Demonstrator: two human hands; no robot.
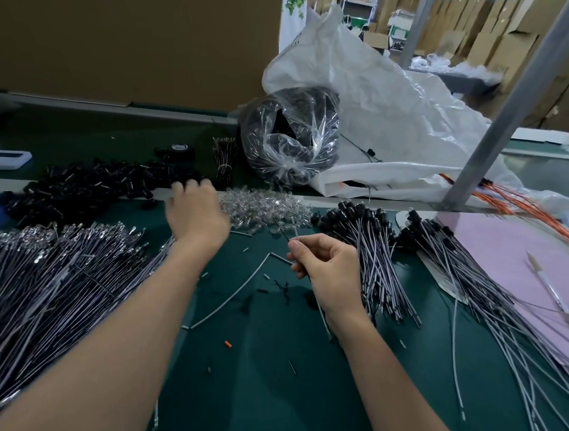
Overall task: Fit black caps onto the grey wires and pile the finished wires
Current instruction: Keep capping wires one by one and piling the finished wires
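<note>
My right hand (pixel 329 273) pinching a thin grey wire (pixel 295 233) between thumb and forefinger, stiff tips poking up, my left hand (pixel 197 214) blurred at the edge of the glossy black caps (pixel 95 187), its grip impossible to tell, bristly heap of capped wires (pixel 374 252) just right, matte green table (pixel 255 372).

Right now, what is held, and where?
Right hand pinches a grey wire near its upper end. Left hand is blurred at the black caps: cannot tell.

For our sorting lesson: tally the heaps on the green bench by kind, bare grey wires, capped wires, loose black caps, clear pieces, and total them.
Bare grey wires: 1
Capped wires: 2
Loose black caps: 1
Clear pieces: 1
Total: 5
</note>
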